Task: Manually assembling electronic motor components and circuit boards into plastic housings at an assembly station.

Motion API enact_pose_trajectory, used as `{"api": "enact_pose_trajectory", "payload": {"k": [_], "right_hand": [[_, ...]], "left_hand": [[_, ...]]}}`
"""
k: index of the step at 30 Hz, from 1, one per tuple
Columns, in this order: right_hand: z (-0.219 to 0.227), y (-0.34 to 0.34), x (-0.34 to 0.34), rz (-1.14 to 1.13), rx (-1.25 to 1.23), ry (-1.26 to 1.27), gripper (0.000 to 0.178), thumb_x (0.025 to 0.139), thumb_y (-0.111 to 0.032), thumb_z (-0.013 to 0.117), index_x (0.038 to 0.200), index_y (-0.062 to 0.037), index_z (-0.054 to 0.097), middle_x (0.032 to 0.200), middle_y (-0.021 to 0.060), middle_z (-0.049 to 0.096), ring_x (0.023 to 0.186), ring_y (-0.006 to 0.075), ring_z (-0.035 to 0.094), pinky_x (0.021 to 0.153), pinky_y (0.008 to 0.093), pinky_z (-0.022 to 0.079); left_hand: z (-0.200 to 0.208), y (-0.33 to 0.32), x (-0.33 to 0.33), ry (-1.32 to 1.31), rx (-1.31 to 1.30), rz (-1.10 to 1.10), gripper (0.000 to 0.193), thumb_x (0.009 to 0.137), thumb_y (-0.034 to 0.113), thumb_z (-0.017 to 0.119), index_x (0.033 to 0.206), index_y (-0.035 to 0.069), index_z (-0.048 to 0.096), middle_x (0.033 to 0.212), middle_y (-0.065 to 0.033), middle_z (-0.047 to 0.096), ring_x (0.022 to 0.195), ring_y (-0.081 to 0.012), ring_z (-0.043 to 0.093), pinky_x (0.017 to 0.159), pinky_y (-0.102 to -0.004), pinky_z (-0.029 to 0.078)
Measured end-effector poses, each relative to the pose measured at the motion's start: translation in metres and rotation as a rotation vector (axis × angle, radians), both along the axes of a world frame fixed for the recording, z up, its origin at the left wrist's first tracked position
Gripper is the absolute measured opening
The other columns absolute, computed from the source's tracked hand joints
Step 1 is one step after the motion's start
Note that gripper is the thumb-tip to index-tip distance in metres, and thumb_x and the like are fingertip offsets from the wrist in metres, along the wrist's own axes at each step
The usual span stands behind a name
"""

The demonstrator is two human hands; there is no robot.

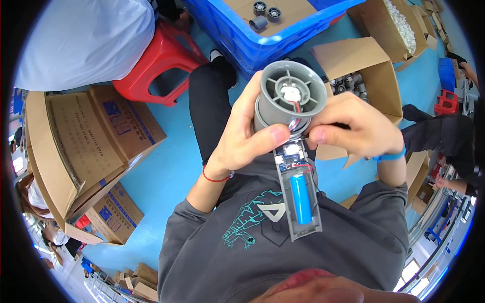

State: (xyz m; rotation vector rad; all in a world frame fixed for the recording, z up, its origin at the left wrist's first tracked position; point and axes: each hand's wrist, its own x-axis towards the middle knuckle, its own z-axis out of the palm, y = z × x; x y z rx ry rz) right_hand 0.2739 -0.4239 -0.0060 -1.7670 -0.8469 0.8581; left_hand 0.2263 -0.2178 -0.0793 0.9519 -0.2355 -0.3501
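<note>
A grey handheld fan body (273,107) is between my hands in front of my chest, its round spoked end facing up. My left hand (241,137) is closed around the left side of the round housing, the thumb pressed at its base. At the right of the neck, my right hand (357,123) is closed with thumb and curled fingers by the red and dark wires (295,122); its exact grip is partly hidden. Below, the uncovered handle (306,232) shows a small blue circuit board (291,157) and a blue cylindrical battery (301,199).
Ahead stands a blue plastic crate (237,38) with several round grey parts (258,22) on cardboard. To its right, an open carton (379,76) holds more grey parts. A red stool (166,63) with a seated person (86,40) is at upper left, above large cartons (86,151).
</note>
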Motion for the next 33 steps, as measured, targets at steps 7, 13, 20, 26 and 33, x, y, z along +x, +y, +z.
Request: {"api": "enact_pose_trajectory", "payload": {"k": [7, 13, 20, 26, 33], "right_hand": [[-0.019, -0.009, 0.006, 0.007, 0.114, 0.195, 0.026, 0.091, -0.02, 0.059, 0.082, 0.004, 0.064, 0.077, 0.0125, 0.067, 0.072, 0.0241, 0.064, 0.066, 0.0327, 0.049], [-0.019, -0.014, 0.007, 0.043, 0.114, 0.088, 0.023, 0.09, -0.016, 0.058, 0.085, 0.0054, 0.065, 0.076, 0.0132, 0.066, 0.071, 0.0244, 0.064, 0.065, 0.033, 0.049], [-0.03, -0.011, 0.001, 0.002, 0.155, 0.39, 0.027, 0.09, -0.02, 0.058, 0.083, 0.005, 0.063, 0.077, 0.0109, 0.061, 0.07, 0.0211, 0.059, 0.065, 0.0309, 0.045], [-0.03, -0.01, -0.007, -0.021, 0.181, 0.225, 0.027, 0.091, -0.021, 0.057, 0.082, 0.004, 0.061, 0.078, 0.0121, 0.06, 0.073, 0.0236, 0.06, 0.066, 0.0324, 0.045], [-0.018, -0.02, -0.022, -0.36, -0.004, 0.117, 0.03, 0.082, -0.028, 0.069, 0.089, 0.0014, 0.065, 0.071, 0.0022, 0.055, 0.058, 0.0084, 0.045, 0.053, 0.0242, 0.033]], "left_hand": [[0.002, -0.004, 0.002, -0.018, 0.0, -0.002, 0.065, 0.082, 0.026, 0.068, 0.133, -0.001, 0.037, 0.121, -0.0095, 0.051, 0.112, -0.0157, 0.048, 0.097, -0.0307, 0.038], [0.0, -0.008, -0.005, 0.044, -0.029, 0.013, 0.066, 0.081, 0.027, 0.069, 0.133, -0.001, 0.037, 0.12, -0.0088, 0.051, 0.112, -0.0151, 0.048, 0.097, -0.0302, 0.037], [-0.013, -0.01, -0.001, 0.079, -0.04, 0.063, 0.069, 0.077, 0.031, 0.068, 0.131, -0.002, 0.04, 0.118, -0.0096, 0.054, 0.111, -0.0165, 0.051, 0.097, -0.0303, 0.038], [-0.02, -0.016, -0.007, 0.055, -0.053, 0.138, 0.068, 0.078, 0.033, 0.069, 0.129, -0.002, 0.041, 0.118, -0.0088, 0.053, 0.108, -0.0156, 0.051, 0.095, -0.0293, 0.04], [-0.014, -0.003, -0.005, -0.092, 0.132, 0.249, 0.064, 0.076, 0.019, 0.068, 0.129, -0.002, 0.039, 0.116, -0.0094, 0.053, 0.107, -0.0152, 0.052, 0.093, -0.0305, 0.042]]}}
